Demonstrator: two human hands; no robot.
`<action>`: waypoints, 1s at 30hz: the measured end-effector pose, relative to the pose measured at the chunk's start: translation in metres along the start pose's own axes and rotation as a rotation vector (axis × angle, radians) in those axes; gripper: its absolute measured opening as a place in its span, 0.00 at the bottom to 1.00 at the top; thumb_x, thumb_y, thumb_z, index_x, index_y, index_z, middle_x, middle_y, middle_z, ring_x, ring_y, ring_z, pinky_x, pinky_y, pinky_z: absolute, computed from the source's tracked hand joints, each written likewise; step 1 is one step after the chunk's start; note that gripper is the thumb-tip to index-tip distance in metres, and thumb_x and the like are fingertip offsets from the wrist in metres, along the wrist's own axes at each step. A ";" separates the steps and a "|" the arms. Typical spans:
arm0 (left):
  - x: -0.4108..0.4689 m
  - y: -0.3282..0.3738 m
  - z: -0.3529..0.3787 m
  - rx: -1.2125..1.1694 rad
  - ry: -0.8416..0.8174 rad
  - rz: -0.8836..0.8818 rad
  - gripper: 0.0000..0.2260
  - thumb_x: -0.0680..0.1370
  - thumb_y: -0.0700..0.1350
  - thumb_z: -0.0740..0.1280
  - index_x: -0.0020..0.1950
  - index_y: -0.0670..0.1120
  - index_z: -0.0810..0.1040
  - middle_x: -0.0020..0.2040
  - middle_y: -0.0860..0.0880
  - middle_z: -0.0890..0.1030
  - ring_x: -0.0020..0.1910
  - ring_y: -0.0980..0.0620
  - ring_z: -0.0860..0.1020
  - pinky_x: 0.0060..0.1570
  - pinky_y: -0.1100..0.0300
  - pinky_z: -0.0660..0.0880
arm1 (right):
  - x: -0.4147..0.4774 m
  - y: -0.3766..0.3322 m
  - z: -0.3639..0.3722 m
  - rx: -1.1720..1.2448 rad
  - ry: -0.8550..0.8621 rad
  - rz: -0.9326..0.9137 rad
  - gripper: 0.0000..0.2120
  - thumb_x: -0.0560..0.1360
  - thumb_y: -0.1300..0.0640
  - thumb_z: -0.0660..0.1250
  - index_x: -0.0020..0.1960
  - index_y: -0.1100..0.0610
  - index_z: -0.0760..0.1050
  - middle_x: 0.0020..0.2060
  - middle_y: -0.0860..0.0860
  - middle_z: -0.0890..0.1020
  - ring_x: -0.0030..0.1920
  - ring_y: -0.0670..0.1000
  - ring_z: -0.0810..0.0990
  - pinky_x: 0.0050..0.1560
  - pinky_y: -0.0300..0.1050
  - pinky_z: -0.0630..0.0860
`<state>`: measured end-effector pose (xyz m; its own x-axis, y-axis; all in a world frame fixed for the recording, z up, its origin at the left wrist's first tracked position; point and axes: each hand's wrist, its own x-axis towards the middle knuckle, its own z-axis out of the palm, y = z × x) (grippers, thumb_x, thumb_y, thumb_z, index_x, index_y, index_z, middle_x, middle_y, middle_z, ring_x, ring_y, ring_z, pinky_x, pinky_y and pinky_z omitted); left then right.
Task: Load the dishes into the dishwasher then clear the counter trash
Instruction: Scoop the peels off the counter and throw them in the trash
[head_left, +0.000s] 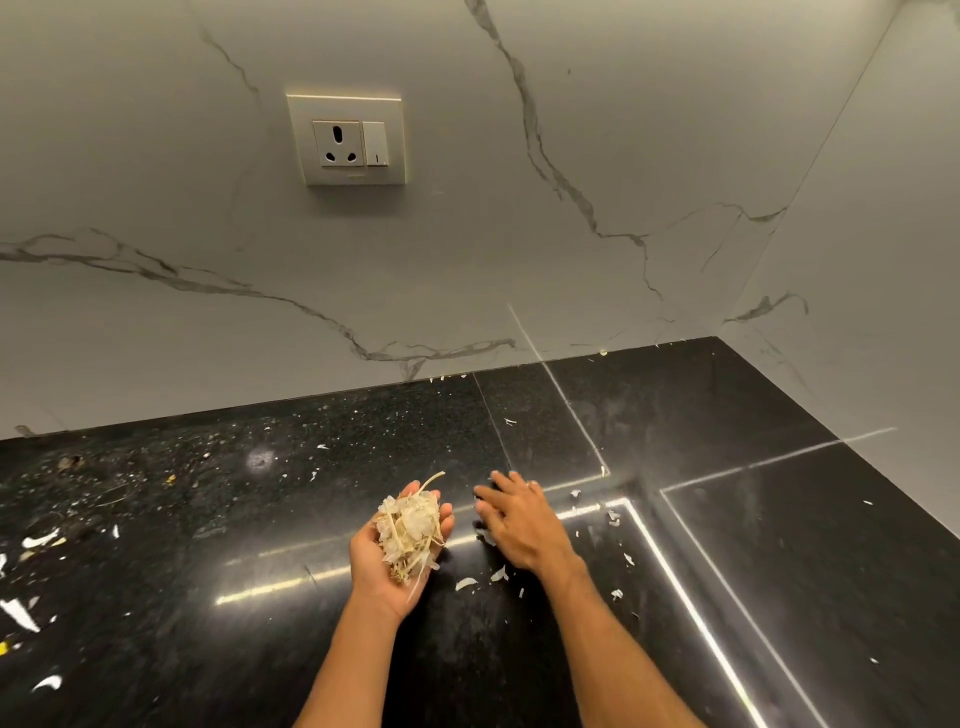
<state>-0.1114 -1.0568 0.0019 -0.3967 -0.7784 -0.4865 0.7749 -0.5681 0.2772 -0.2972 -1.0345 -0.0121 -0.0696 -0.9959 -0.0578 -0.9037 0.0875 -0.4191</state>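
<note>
Peel scraps (410, 535) are being cradled in the upturned left hand (387, 571), its fingers (445, 519) cupped around the heap. The right hand (519, 525) is being rested palm-down, fingers straight and spread, on the black surface (260, 649) among loose flakes (466, 583).

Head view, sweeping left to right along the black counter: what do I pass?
Loose white scraps → left hand cupping a pile of peels → right hand, palm down → small scraps.
</note>
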 end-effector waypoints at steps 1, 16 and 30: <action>-0.003 0.000 -0.003 -0.005 0.006 0.002 0.18 0.81 0.46 0.52 0.62 0.40 0.76 0.54 0.34 0.81 0.43 0.35 0.82 0.37 0.45 0.81 | -0.006 -0.006 0.005 -0.047 0.021 -0.056 0.21 0.83 0.47 0.51 0.72 0.51 0.69 0.75 0.51 0.65 0.76 0.55 0.60 0.76 0.54 0.53; -0.039 -0.020 -0.009 0.003 0.010 -0.017 0.18 0.79 0.44 0.52 0.59 0.39 0.78 0.52 0.34 0.81 0.41 0.36 0.82 0.36 0.46 0.82 | -0.055 0.067 -0.012 0.052 0.044 0.287 0.27 0.84 0.50 0.50 0.79 0.58 0.50 0.79 0.53 0.52 0.79 0.53 0.50 0.78 0.50 0.47; -0.045 -0.029 -0.003 0.026 0.018 -0.001 0.18 0.77 0.44 0.55 0.61 0.39 0.77 0.52 0.35 0.82 0.41 0.37 0.82 0.37 0.47 0.82 | -0.087 0.023 0.022 0.236 0.375 0.399 0.27 0.83 0.47 0.50 0.78 0.58 0.54 0.78 0.52 0.55 0.78 0.50 0.49 0.78 0.47 0.44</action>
<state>-0.1146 -1.0038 0.0134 -0.3883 -0.7730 -0.5016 0.7614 -0.5758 0.2978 -0.3029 -0.9448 -0.0365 -0.5679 -0.8214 0.0533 -0.6614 0.4167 -0.6236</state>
